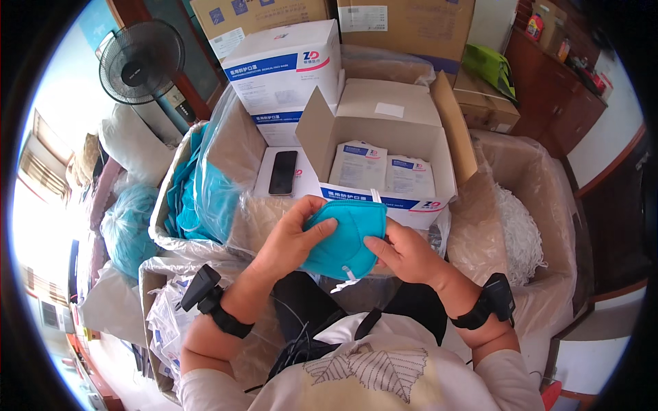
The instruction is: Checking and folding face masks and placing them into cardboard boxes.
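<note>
- Between our hands, above our lap, is a turquoise mask [348, 240]; our left hand [296, 236] pinches its left side, thumb on top, and our right hand [406, 252] grips its right edge, probably to keep it flat and facing us.
- Just beyond, an open white carton [433, 211] has raised flaps, likely leaving its white packets [410, 177] reachable.
- Left of that, a phone [282, 172] lies on a white box [308, 171], seemingly parked nearby.
- Farther left, a plastic-lined bin [160, 236] gathers turquoise pieces [205, 209].
</note>
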`<move>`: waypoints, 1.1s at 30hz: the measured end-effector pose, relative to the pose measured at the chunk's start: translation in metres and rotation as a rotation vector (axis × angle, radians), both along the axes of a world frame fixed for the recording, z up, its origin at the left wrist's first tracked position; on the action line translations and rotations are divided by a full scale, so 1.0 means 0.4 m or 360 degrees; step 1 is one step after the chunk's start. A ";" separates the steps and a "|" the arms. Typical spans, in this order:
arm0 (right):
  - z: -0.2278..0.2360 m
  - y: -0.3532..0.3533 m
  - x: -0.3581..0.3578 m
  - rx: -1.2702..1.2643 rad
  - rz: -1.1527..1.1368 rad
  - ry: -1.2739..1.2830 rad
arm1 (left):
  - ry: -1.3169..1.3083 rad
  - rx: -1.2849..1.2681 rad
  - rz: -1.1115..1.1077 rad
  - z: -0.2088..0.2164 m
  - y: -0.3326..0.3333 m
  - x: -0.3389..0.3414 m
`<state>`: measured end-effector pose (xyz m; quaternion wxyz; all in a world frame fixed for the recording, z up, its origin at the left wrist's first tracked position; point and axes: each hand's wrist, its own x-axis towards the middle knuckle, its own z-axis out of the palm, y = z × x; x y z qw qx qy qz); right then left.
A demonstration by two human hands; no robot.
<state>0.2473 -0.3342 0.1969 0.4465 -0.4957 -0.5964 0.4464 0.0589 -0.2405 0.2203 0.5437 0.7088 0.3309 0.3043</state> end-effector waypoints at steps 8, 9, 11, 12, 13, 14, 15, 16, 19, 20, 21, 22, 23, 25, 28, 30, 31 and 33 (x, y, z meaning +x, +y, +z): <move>-0.055 0.016 -0.050 0.0307 0.0180 -0.0414 | 0.0691 0.1234 -0.0509 0.032 -0.016 0.096; -0.057 0.017 -0.051 0.0298 0.0198 -0.0348 | 0.0788 0.0996 -0.0593 0.022 -0.009 0.099; -0.055 0.014 -0.050 0.0193 0.0294 -0.0253 | 0.0857 0.0943 -0.0651 0.009 -0.013 0.091; -0.044 0.006 -0.047 0.0093 0.0369 -0.0221 | 0.0891 0.0914 -0.0684 0.005 -0.013 0.085; -0.032 -0.002 -0.043 -0.0007 0.0445 -0.0189 | 0.0886 0.0963 -0.0601 0.008 -0.006 0.077; -0.017 -0.007 -0.034 -0.0125 0.0451 -0.0242 | 0.0880 0.1011 -0.0518 0.016 0.009 0.063; 0.002 -0.008 -0.023 -0.0231 0.0469 -0.0294 | 0.0885 0.1065 -0.0420 0.029 0.027 0.042; 0.010 -0.006 -0.008 -0.0338 0.0483 -0.0345 | 0.0845 0.0983 -0.0217 0.033 0.054 0.021; -0.048 0.017 0.033 -0.0331 0.0515 -0.0284 | 0.0738 0.0494 -0.0073 0.085 0.094 -0.021; -0.064 0.025 0.035 -0.0327 0.0493 -0.0252 | 0.0687 0.0482 -0.0083 0.093 0.099 -0.027; -0.071 0.035 0.032 -0.0320 0.0517 -0.0314 | 0.0639 0.0472 -0.0089 0.103 0.102 -0.032; -0.080 0.045 0.025 -0.0316 0.0526 -0.0288 | 0.0623 0.0517 -0.0093 0.115 0.101 -0.033; -0.090 0.057 0.014 -0.0312 0.0536 -0.0262 | 0.0607 0.0562 -0.0096 0.129 0.098 -0.031; -0.128 0.074 -0.009 -0.0268 0.0489 -0.0151 | 0.0622 0.0638 -0.0120 0.167 0.092 -0.021; -0.176 0.089 -0.038 -0.0219 0.0361 0.0032 | 0.0721 0.0785 -0.0153 0.230 0.084 0.000; -0.180 0.091 -0.053 -0.0290 0.0328 0.0083 | 0.0816 0.0947 -0.0156 0.253 0.081 0.007; -0.182 0.090 -0.056 -0.0215 0.0286 0.0048 | 0.0844 0.0995 -0.0149 0.265 0.080 0.009; -0.185 0.088 -0.061 -0.0070 0.0199 -0.0021 | 0.0900 0.1087 -0.0138 0.284 0.081 0.011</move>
